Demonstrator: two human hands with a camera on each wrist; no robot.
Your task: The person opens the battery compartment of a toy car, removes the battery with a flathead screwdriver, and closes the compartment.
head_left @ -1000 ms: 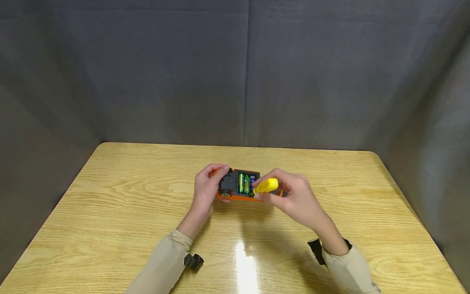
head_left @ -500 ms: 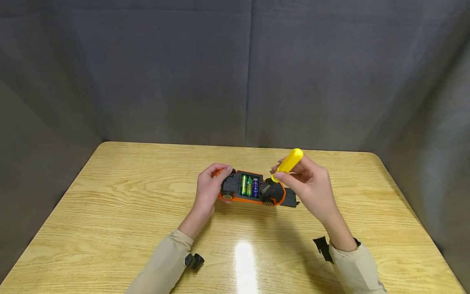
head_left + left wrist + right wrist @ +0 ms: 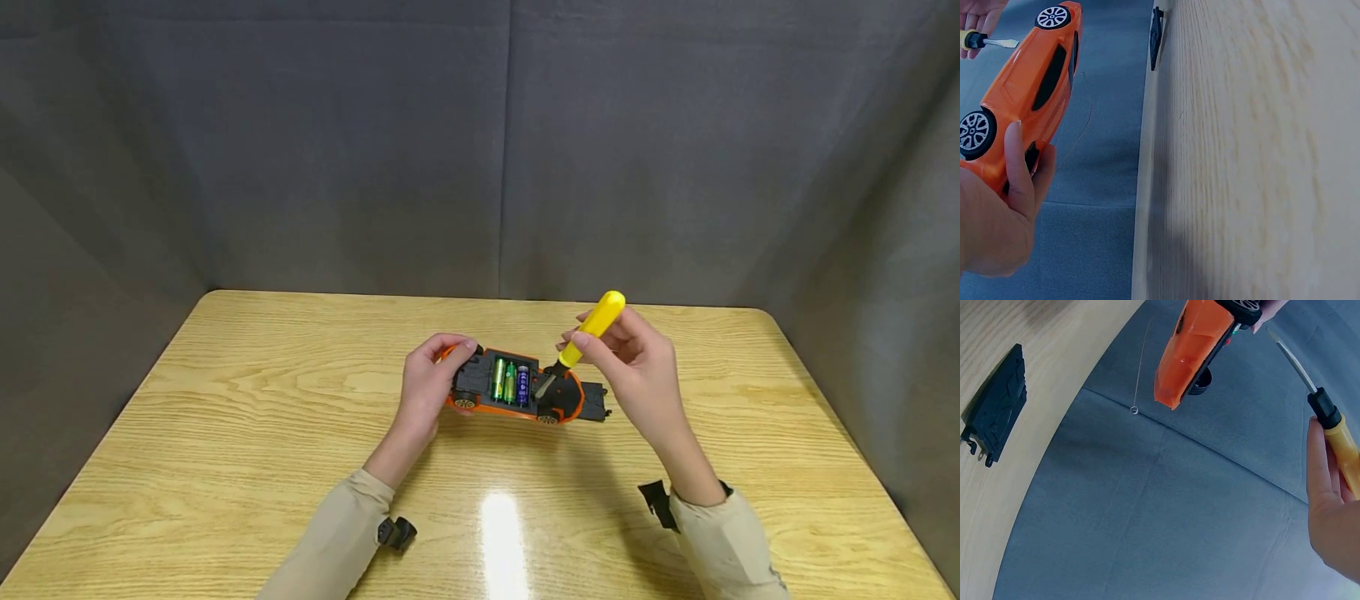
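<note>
Battery bay of the car (image 3: 516, 386) is exposed, car held upside down just above the surface (image 3: 225, 433); step in hand looks like prying at the batteries (image 3: 509, 382). Left hand (image 3: 426, 383) is clamped on the car's rear end. Right hand (image 3: 637, 371) is pinched on the screwdriver (image 3: 581, 342), handle raised, tip angled down by the bay. Next: tip to be seated carefully. Cover (image 3: 592, 402) lies behind the car.

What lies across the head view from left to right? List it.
Left hand gripping the toy car's end → green batteries → blue battery → screwdriver blade → yellow screwdriver handle → right hand.
</note>
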